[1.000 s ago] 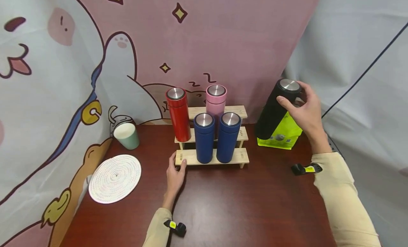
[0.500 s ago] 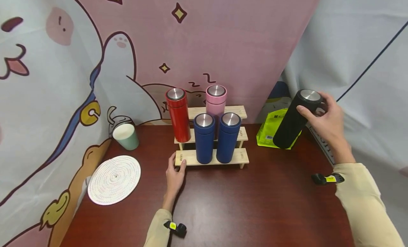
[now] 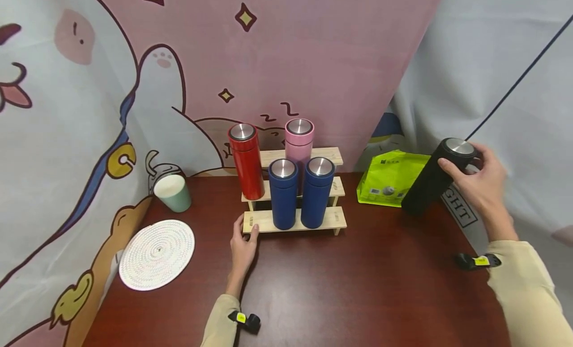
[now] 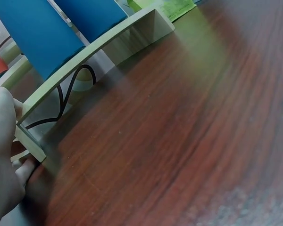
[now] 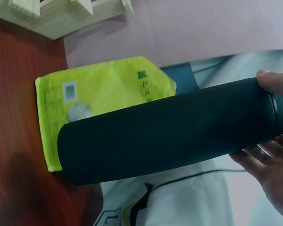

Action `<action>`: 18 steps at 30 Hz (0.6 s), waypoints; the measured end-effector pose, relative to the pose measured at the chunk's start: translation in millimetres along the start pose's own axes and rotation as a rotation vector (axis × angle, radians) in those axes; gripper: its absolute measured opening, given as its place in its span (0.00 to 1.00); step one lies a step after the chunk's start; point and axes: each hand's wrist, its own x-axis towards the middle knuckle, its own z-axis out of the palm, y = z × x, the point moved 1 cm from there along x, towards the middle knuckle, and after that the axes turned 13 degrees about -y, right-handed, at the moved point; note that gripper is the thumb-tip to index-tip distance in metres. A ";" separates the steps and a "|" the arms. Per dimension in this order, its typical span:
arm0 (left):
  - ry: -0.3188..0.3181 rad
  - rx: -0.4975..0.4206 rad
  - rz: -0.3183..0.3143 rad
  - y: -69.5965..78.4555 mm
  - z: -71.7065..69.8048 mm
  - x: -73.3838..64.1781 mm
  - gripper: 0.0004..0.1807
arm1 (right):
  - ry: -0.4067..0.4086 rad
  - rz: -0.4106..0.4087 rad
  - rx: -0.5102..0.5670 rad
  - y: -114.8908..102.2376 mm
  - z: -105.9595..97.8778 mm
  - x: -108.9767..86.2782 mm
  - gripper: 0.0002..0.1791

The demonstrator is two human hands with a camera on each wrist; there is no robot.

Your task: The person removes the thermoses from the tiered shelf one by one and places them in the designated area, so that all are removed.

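My right hand (image 3: pixel 483 183) grips a black thermos flask (image 3: pixel 431 180) near its steel-topped lid. The flask stands tilted at the table's right side, its lower end overlapping a lime-green bag (image 3: pixel 389 180) in the head view. In the right wrist view, thumb and fingers wrap the lid end of the flask (image 5: pixel 165 132). My left hand (image 3: pixel 243 250) pinches the left end of a stepped wooden rack (image 3: pixel 255 221), thumb on the lowest step. Two blue flasks (image 3: pixel 284 198) stand on that step. Behind them are a red flask (image 3: pixel 246 163) and a pink flask (image 3: pixel 299 138), its base partly hidden.
To the left, a pale green cup (image 3: pixel 172 193) stands at the back, with a round white woven mat (image 3: pixel 156 255) in front of it. A printed cloth (image 3: pixel 349 63) hangs behind the dark red table (image 3: pixel 358 287), and a pale cloth (image 3: pixel 506 63) borders its right side.
My right hand has carried the black flask to the right and nearer to me, exposing more of the green bag. My left hand stays at the rack's end; the head view shifts slightly.
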 end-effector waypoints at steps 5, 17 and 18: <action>0.004 -0.022 -0.005 0.9 0.5 0.1 0.30 | 0.046 0.056 -0.027 13.2 -4.2 -3.2 0.37; -0.003 -0.029 0.003 -0.3 0.0 1.1 0.31 | 0.101 0.206 -0.060 50.9 -10.0 -12.0 0.40; -0.003 -0.029 0.000 -0.2 0.0 0.9 0.31 | 0.109 0.210 -0.059 53.0 -10.1 -12.6 0.40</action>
